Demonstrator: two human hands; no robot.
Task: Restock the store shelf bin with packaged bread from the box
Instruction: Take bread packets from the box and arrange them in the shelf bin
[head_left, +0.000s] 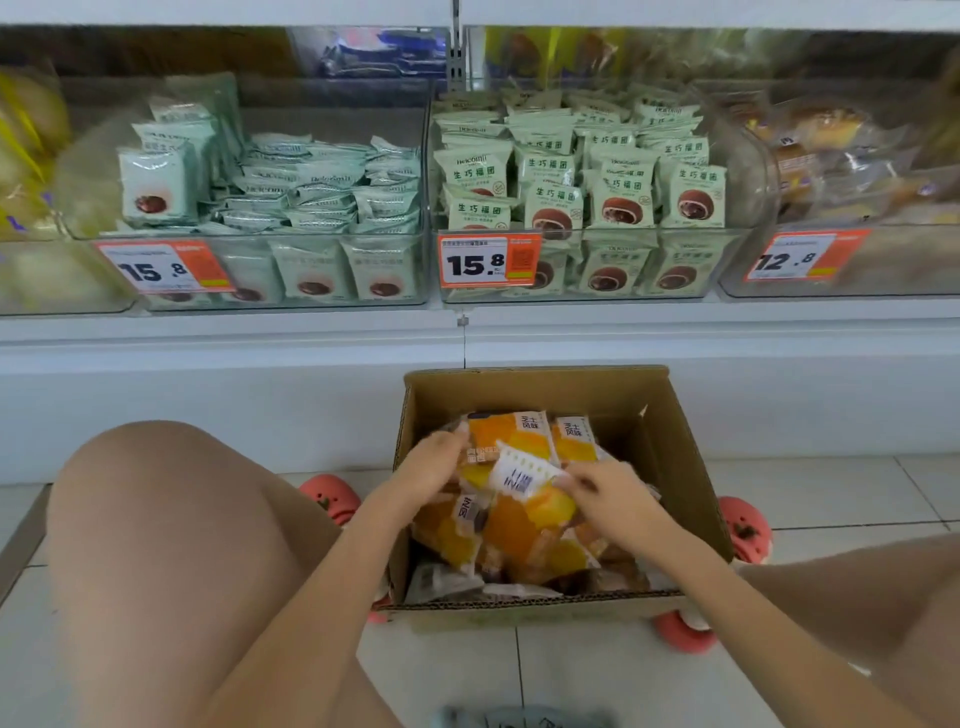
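Observation:
An open cardboard box (680, 467) sits on the floor between my knees, filled with several orange-and-yellow bread packets (519, 530). My left hand (434, 462) grips the left side of a raised bunch of packets. My right hand (605, 491) pinches a packet with a white barcode label (522, 475) at the bunch's right side. Above, a clear shelf bin (810, 270) at the right, tagged 12.8, holds similar orange bread packets, blurred.
Two clear bins tagged 15.8, the left bin (291, 306) and the middle bin (571, 299), hold pale green packets. The white shelf ledge (467, 332) runs above the box. My bare knees flank the box; pink shoes (332, 499) rest on the tiled floor.

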